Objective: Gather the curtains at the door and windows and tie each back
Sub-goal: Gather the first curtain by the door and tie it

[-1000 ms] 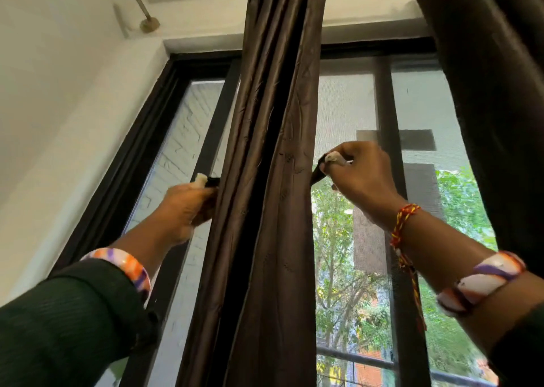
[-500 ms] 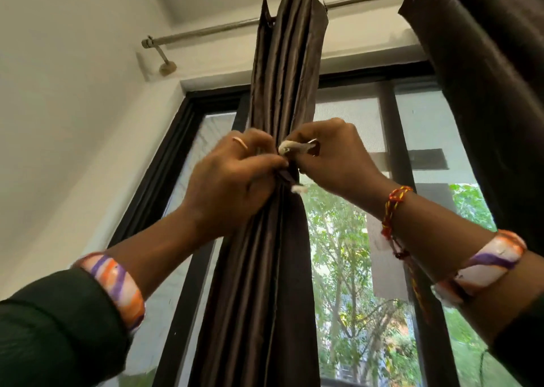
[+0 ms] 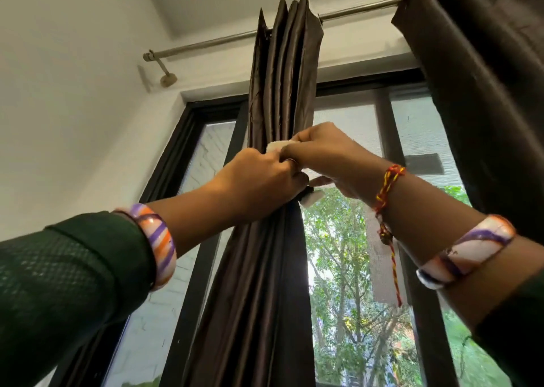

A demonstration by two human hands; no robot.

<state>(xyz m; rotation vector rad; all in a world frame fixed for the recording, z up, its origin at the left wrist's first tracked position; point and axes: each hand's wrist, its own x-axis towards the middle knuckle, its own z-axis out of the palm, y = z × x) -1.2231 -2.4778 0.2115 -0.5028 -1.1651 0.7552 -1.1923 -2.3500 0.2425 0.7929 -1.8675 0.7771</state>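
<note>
1. White walls and a dark-framed window [image 3: 347, 92] fill the view, with trees behind the glass.
2. Hanging from a metal rod [image 3: 206, 43], the bunched brown curtain [image 3: 265, 268] falls in front of the window.
3. At its waist, the left hand [image 3: 259, 180] grips the gathered folds.
4. Touching it, the right hand [image 3: 326, 154] pinches a pale tieback strip [image 3: 278, 146] against the curtain.
5. A second dark curtain [image 3: 485, 92] hangs at right.

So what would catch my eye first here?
Two hands, the left hand and right hand, meet at the centre around a bunched dark brown curtain, working a tie with white ends round it. Behind, green trees show through the window at lower right; a second dark curtain hangs at upper right.
</note>
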